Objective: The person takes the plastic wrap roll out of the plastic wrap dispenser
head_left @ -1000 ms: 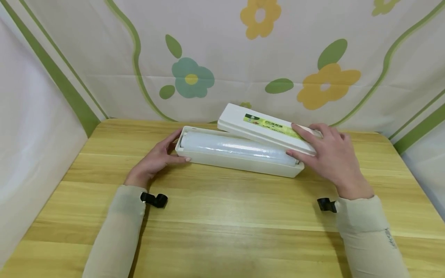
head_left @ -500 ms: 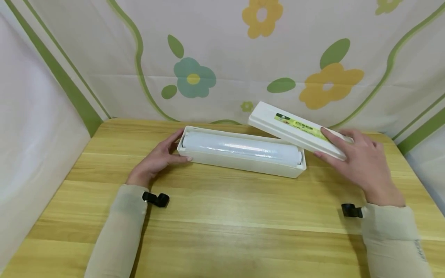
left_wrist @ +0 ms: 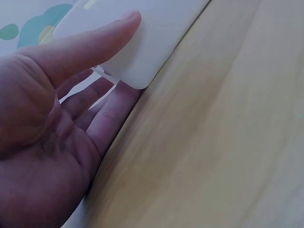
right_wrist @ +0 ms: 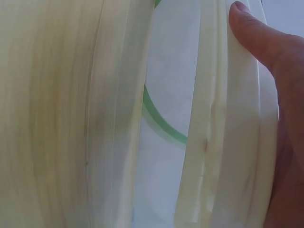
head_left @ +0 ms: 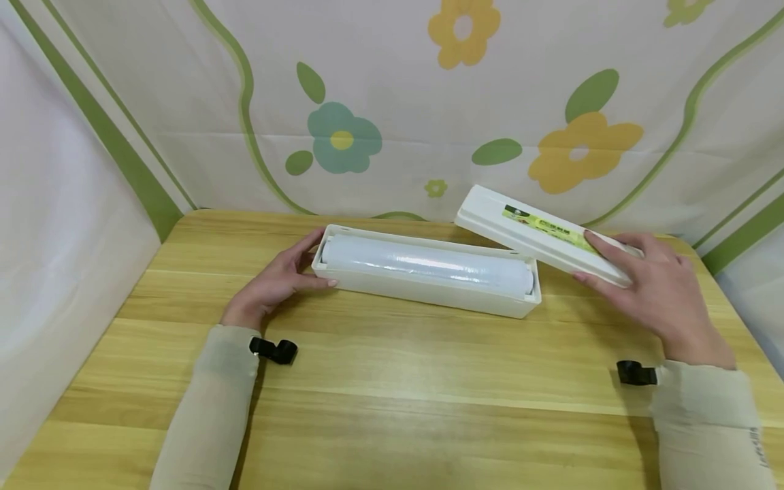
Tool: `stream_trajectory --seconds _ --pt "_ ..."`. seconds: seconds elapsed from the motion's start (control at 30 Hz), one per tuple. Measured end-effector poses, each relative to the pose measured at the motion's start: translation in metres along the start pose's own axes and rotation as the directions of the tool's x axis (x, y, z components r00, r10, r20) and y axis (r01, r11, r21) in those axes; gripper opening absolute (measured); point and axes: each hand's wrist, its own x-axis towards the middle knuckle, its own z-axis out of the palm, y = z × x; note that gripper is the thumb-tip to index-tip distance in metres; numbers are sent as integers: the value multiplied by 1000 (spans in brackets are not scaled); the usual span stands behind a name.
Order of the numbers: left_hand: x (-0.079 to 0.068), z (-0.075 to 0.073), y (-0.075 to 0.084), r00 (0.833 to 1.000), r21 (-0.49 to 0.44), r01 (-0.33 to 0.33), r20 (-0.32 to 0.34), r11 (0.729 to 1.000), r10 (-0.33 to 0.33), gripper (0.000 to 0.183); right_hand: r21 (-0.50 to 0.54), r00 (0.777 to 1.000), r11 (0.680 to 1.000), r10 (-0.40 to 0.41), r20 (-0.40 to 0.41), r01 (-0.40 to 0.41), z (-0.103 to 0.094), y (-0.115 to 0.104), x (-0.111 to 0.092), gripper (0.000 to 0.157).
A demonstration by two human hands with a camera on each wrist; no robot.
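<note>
Flowered cloth (head_left: 404, 95) behind box (head_left: 422, 293) and lid (head_left: 542, 235)

Left sleeve (head_left: 205, 415): a pale greyish-beige cloth was worn down to the wrist, lightly creased and fitted to the forearm.
Left wrist fitting (head_left: 274, 350): a small black piece was fixed at the inner edge of the cuff, formed of a short bar and a rounded end.
Right sleeve (head_left: 704, 442): the same pale beige was worn, with a broad band formed at the wrist.
Right sleeve lettering (head_left: 759, 448): dark characters were printed along the outer side, too small to be read.
Right wrist fitting (head_left: 637, 373): a matching black, blocky piece was attached at the inner cuff.
Left hand (head_left: 275, 280), right hand (head_left: 664, 292): both were left bare.
</note>
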Motion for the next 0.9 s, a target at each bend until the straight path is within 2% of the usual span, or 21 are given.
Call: stream_trajectory --seconds 0.27,0.53,0.7,0.9 --pt "0 -2 -1 1000 -20 -6 30 1000 6 106 15 999 1000 -7 -50 8 2 17 -3 72" --pt "0 -2 -3 999 -35 8 35 999 -7 108 23 997 1000 -6 71 5 10 28 -6 76" --pt "0 -1 -3 999 -27 -1 35 1000 2 108 55 994 998 -4 107 -2 15 29 -6 76" --pt "0 0 -1 1000 -25 19 25 1000 -18 108 101 989 994 12 146 -27 17 29 -5 76"
